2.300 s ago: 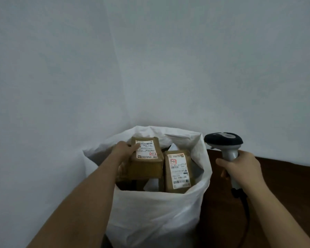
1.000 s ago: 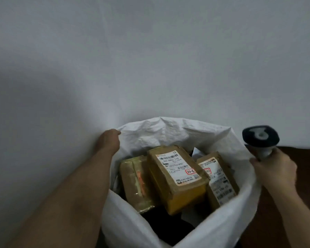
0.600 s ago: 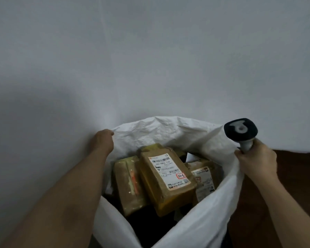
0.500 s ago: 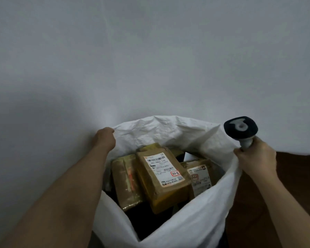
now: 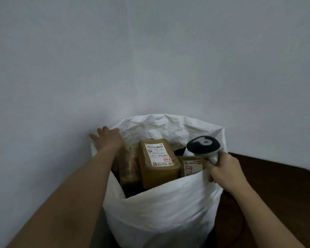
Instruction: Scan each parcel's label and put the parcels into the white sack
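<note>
The white sack (image 5: 159, 212) stands open against the wall. Inside it are a brown parcel (image 5: 157, 158) with its white label facing up, a tape-wrapped parcel (image 5: 129, 163) to its left, and a smaller labelled parcel (image 5: 191, 166) to its right. My left hand (image 5: 106, 138) is at the sack's left rim with its fingers spread out toward the wall. My right hand (image 5: 222, 170) grips the handle of the barcode scanner (image 5: 203, 144) and also holds the sack's front right rim. The scanner's dark head hangs over the sack's mouth.
Plain white walls (image 5: 150, 59) rise right behind and to the left of the sack. A dark brown floor (image 5: 279, 187) lies to the right.
My left hand's fingers have let go of the left rim and spread out. My right hand has moved left with the scanner, over the sack's mouth. The sack's front rim has come up.
</note>
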